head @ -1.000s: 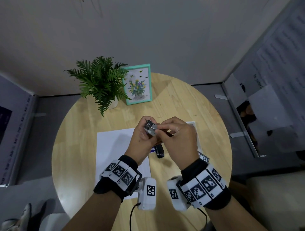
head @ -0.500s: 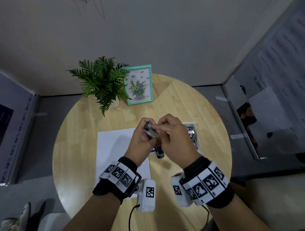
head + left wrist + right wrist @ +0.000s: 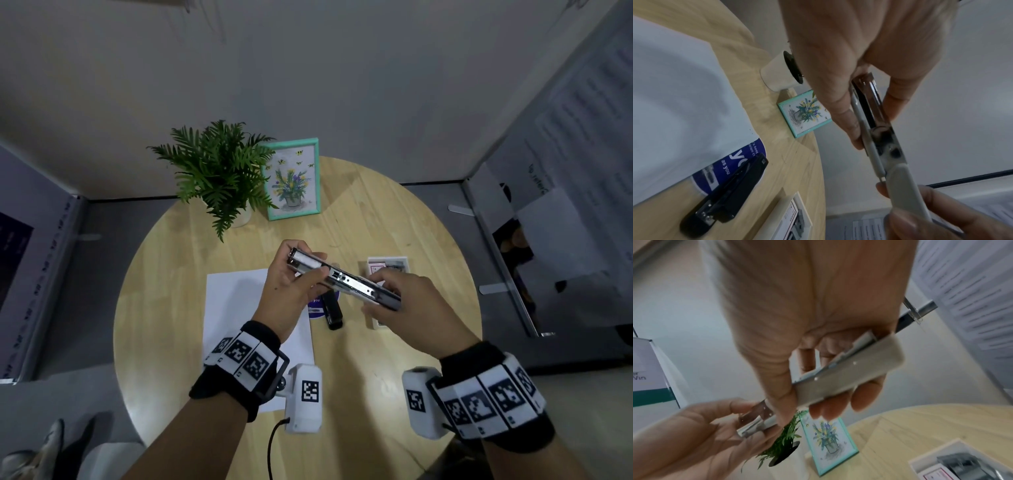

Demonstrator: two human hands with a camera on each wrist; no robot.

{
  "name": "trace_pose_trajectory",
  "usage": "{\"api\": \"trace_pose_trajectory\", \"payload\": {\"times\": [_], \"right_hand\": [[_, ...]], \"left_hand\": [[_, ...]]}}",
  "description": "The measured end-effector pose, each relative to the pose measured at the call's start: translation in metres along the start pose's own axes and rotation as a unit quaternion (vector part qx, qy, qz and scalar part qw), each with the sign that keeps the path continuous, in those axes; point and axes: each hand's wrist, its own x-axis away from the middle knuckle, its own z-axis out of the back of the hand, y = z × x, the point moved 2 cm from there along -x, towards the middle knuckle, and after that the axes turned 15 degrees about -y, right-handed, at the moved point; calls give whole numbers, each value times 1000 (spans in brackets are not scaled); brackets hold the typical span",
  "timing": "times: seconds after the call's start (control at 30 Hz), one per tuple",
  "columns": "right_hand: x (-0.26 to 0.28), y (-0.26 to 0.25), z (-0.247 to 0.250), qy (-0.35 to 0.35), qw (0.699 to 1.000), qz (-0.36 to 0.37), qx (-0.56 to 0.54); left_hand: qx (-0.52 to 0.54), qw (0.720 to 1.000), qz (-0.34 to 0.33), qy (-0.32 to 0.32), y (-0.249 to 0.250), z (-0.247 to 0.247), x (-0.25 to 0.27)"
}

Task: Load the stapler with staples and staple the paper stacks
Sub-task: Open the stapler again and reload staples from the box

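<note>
Above the round table I hold a grey and silver stapler [image 3: 346, 281] folded out flat between both hands. My left hand [image 3: 303, 274] grips its bare metal magazine end [image 3: 874, 104] between thumb and fingers. My right hand [image 3: 383, 296] grips the grey plastic end [image 3: 846, 376] in curled fingers. Underneath, a white paper stack [image 3: 236, 301] lies on the table, and a second, black stapler [image 3: 332, 310] lies shut beside it, partly on a blue round label. A white box [image 3: 394, 265] holding staples sits just beyond my right hand.
A potted fern [image 3: 219, 171] and a teal picture frame [image 3: 293, 180] stand at the table's far side. The wooden table [image 3: 394, 219] has bare wood at the far right and near left. Panels and a wall ring the table closely.
The hands were pressed together around the folded stapler; now it is swung open flat, and my right hand has moved right and toward me with the grey end.
</note>
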Motion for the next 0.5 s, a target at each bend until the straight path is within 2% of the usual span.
{"api": "trace_pose_trajectory", "payload": {"times": [0.13, 0.3, 0.4, 0.5], "right_hand": [[-1, 2, -7, 36, 999, 5, 0], [-1, 8, -9, 43, 999, -2, -30], [-1, 16, -4, 55, 995, -30, -79], [-1, 25, 5, 68, 985, -19, -160]], "left_hand": [[-26, 999, -6, 47, 1, 1, -1], [-47, 996, -3, 75, 6, 5, 2], [-31, 995, 1, 93, 5, 9, 4], [-4, 993, 5, 114, 4, 13, 6]]}}
